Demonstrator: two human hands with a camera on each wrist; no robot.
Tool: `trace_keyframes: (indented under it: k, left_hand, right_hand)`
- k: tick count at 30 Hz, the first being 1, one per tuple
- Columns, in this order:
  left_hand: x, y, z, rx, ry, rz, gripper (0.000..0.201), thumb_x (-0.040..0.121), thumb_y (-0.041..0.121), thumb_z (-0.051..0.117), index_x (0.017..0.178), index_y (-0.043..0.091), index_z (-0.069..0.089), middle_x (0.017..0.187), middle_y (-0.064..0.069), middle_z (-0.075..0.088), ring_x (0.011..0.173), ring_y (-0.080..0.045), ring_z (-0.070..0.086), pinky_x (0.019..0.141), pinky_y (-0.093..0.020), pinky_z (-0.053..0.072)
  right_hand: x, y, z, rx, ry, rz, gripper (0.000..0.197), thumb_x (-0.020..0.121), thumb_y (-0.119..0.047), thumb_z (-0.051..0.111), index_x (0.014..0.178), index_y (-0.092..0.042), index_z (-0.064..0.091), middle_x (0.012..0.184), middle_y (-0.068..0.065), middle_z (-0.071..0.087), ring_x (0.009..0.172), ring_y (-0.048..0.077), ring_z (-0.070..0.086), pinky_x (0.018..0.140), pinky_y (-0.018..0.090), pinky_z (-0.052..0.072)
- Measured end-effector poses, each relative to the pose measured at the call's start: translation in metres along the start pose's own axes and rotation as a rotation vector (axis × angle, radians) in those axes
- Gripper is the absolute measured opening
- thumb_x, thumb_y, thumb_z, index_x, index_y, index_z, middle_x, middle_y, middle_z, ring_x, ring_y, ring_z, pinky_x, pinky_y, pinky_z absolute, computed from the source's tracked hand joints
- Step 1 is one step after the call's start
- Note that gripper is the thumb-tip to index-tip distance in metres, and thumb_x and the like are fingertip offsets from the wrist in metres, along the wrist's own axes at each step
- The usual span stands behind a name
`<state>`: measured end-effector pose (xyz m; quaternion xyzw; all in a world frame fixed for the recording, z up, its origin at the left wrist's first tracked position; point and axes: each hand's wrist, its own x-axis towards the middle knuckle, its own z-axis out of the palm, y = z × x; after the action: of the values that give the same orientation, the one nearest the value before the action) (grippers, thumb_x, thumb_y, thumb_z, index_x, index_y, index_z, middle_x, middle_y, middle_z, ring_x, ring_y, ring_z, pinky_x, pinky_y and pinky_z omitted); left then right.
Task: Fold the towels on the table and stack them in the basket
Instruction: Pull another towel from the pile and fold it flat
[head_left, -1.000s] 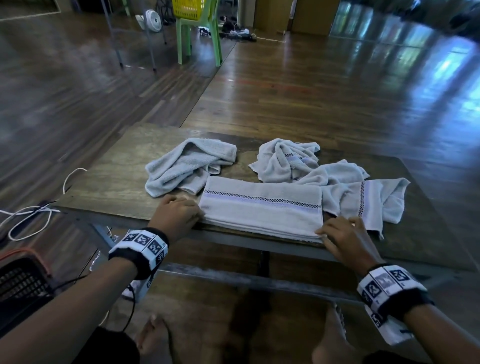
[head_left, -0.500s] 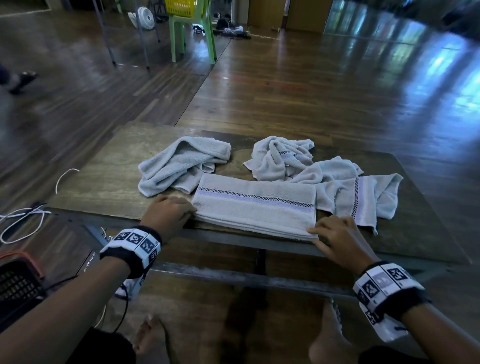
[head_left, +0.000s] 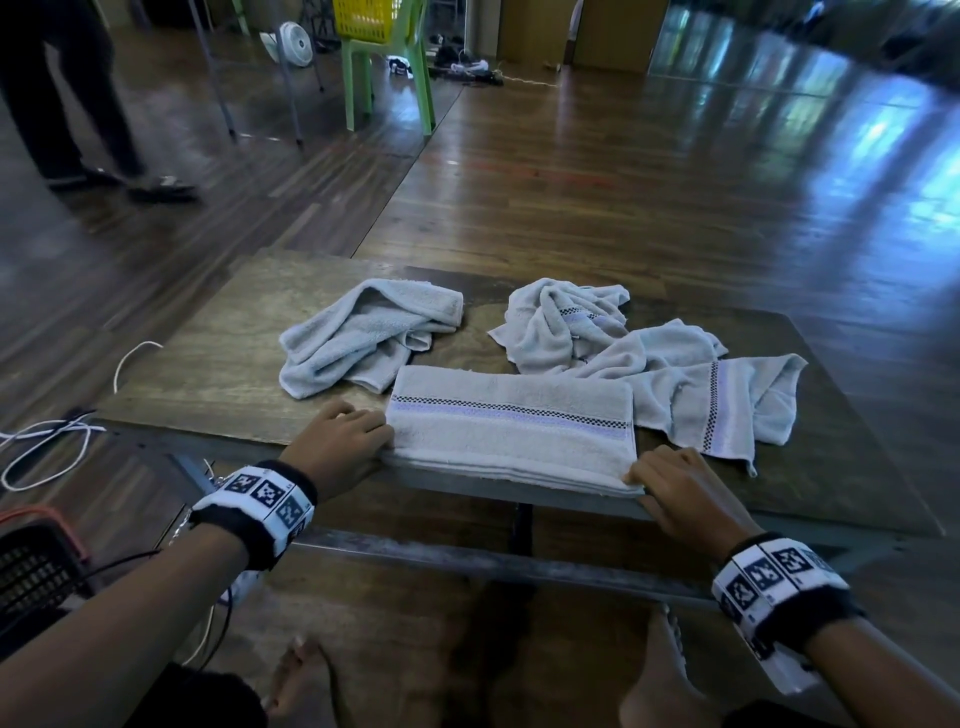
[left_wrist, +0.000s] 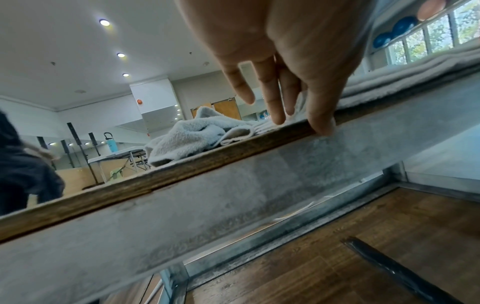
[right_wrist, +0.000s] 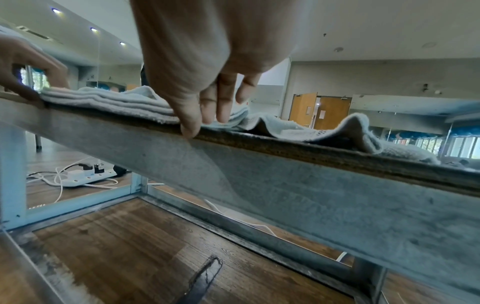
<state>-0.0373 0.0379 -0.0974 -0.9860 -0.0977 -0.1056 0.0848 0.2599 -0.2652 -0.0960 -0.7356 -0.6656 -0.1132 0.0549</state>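
Note:
A folded grey towel (head_left: 511, 431) with a checkered stripe lies along the near edge of the wooden table (head_left: 208, 374). My left hand (head_left: 382, 434) rests against its left end, fingers straight and the thumb on the table edge (left_wrist: 322, 127). My right hand (head_left: 636, 475) touches its near right corner, fingertips (right_wrist: 221, 115) on the cloth. Behind it lie three unfolded towels: one at the left (head_left: 363, 332), a crumpled one (head_left: 561, 322) at the back, and one spread out at the right (head_left: 717, 395). A dark basket (head_left: 31, 566) with an orange rim stands on the floor at my left.
White cables (head_left: 47, 441) and a power strip (right_wrist: 85, 174) lie on the floor left of the table. A person's legs (head_left: 78, 104) stand at the far left. A green chair (head_left: 389, 78) carries a yellow basket (head_left: 363, 21). My bare feet are under the table.
Both hands stay at the ends of the folded towel. The head view has shifted slightly, and a person's legs have come into view at the far left.

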Motion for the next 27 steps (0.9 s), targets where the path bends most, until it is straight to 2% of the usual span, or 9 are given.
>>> trace_keyframes:
  k: [4,7,10,14,16,18,20,23,27]
  left_hand:
    - [-0.001,-0.007,-0.006,-0.153,0.041,-0.037,0.022,0.059,0.022,0.082,0.075,0.022,0.068,0.073,0.007,0.067,0.061,-0.015,0.065,0.07,-0.023,0.029]
    - [0.0,-0.013,-0.014,-0.358,0.097,-0.125,0.017,0.072,0.023,0.076,0.089,0.021,0.073,0.082,0.005,0.071,0.071,-0.017,0.066,0.074,-0.028,0.044]
    - [0.002,-0.014,-0.027,-0.508,0.127,-0.157,0.023,0.074,0.022,0.078,0.097,0.021,0.073,0.086,0.013,0.068,0.074,0.002,0.058,0.069,-0.018,0.048]
    - [0.001,-0.016,-0.052,-0.679,0.181,-0.269,0.022,0.077,0.03,0.073,0.098,0.031,0.067,0.093,0.025,0.065,0.091,0.008,0.059,0.078,-0.006,0.044]
    - [0.002,-0.015,-0.067,-0.736,0.237,-0.288,0.018,0.078,0.03,0.073,0.096,0.03,0.067,0.091,0.02,0.068,0.089,0.007,0.059,0.076,-0.004,0.043]
    - [0.006,-0.013,-0.083,-0.822,0.264,-0.319,0.015,0.077,0.029,0.07,0.093,0.028,0.069,0.098,0.02,0.066,0.086,0.007,0.061,0.075,-0.004,0.043]
    - [0.01,-0.017,-0.09,-0.899,0.198,-0.365,0.016,0.077,0.031,0.066,0.092,0.03,0.07,0.095,0.017,0.068,0.085,0.006,0.062,0.075,-0.004,0.045]
    - [0.014,-0.028,-0.085,-0.939,-0.016,-0.392,0.019,0.081,0.034,0.064,0.099,0.029,0.07,0.096,0.012,0.071,0.091,0.001,0.064,0.082,-0.015,0.05]
    - [0.027,-0.037,-0.061,-0.831,-0.192,-0.394,0.01,0.087,0.026,0.062,0.092,0.034,0.064,0.097,0.018,0.065,0.09,0.009,0.059,0.076,-0.008,0.045]
  right_hand:
    - [-0.002,0.004,-0.005,0.044,0.02,0.025,0.035,0.06,-0.015,0.085,0.088,-0.021,0.065,0.081,-0.006,0.062,0.073,0.013,0.06,0.066,0.027,0.044]
    - [-0.003,0.01,-0.011,0.096,0.081,0.078,0.034,0.064,-0.012,0.083,0.094,-0.017,0.067,0.089,-0.001,0.064,0.081,0.017,0.061,0.07,0.031,0.046]
    - [0.0,0.013,-0.021,0.248,0.153,0.132,0.034,0.067,-0.008,0.08,0.097,-0.016,0.067,0.095,0.001,0.066,0.09,0.016,0.061,0.078,0.035,0.049]
    - [0.006,0.006,-0.055,0.717,0.212,0.352,0.023,0.079,-0.007,0.07,0.096,-0.022,0.067,0.092,-0.006,0.068,0.087,0.002,0.058,0.078,0.013,0.046]
    - [0.01,0.007,-0.069,0.847,0.234,0.408,0.023,0.08,-0.005,0.069,0.091,-0.026,0.069,0.092,-0.013,0.068,0.077,-0.001,0.059,0.07,0.009,0.046]
    - [0.013,0.012,-0.08,0.988,0.248,0.429,0.011,0.078,-0.023,0.072,0.087,-0.03,0.072,0.09,-0.014,0.069,0.071,0.0,0.06,0.067,0.009,0.048]
    - [0.018,0.018,-0.083,1.067,0.227,0.461,0.016,0.077,-0.041,0.069,0.089,-0.031,0.072,0.09,-0.008,0.07,0.076,0.002,0.062,0.07,0.012,0.05]
    - [0.03,0.028,-0.078,1.084,0.143,0.524,0.015,0.086,-0.007,0.06,0.086,-0.02,0.068,0.084,-0.003,0.071,0.081,0.002,0.063,0.073,0.01,0.049]
    - [0.048,0.036,-0.054,0.907,-0.132,0.556,0.012,0.088,-0.01,0.06,0.088,-0.02,0.067,0.089,0.006,0.068,0.081,0.013,0.061,0.074,0.02,0.047]
